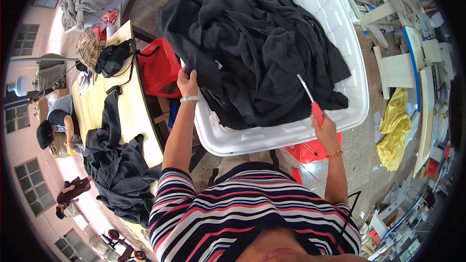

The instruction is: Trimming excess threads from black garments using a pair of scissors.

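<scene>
A big heap of black knit garments fills much of a white plastic bin in front of me, some cloth hanging over its left rim. At that rim my left hand is closed on the edge of a black garment, its thumb on top. My right hand is wrapped round the red handle of a slim tool with a thin pale metal shaft; its exact kind is unclear. The shaft points up and left, its tip over the garments; whether it touches them I cannot tell.
Left of the bin stand a red plastic stool and a wooden table with more dark garments and a black bag. Another person sits beyond it. Yellow cloth hangs at the right; a red stool is below the bin.
</scene>
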The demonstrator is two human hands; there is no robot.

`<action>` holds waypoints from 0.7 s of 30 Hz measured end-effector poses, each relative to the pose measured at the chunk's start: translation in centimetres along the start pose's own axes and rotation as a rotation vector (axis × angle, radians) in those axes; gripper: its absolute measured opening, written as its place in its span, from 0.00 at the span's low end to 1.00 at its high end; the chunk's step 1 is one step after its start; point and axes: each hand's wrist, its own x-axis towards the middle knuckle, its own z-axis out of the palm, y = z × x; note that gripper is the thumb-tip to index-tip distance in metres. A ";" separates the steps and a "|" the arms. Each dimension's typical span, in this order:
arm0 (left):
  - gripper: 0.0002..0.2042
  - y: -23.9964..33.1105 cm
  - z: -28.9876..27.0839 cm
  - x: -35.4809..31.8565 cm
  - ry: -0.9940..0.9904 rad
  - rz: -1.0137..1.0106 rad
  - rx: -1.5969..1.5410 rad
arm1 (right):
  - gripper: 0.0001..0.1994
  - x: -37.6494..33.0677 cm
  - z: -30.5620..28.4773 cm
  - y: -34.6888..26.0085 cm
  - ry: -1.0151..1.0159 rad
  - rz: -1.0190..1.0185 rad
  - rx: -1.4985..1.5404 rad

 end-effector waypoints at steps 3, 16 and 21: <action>0.10 2.7 -2.0 -1.6 -0.258 -0.164 -0.433 | 0.15 1.0 3.6 -2.7 -0.020 -0.041 -0.033; 0.14 9.3 -8.3 -10.3 -0.653 0.041 1.338 | 0.13 2.8 4.4 -5.4 -0.132 -0.041 -0.126; 0.33 12.2 5.4 -0.2 -0.224 0.356 0.651 | 0.13 2.7 3.9 -5.4 -0.129 -0.027 -0.090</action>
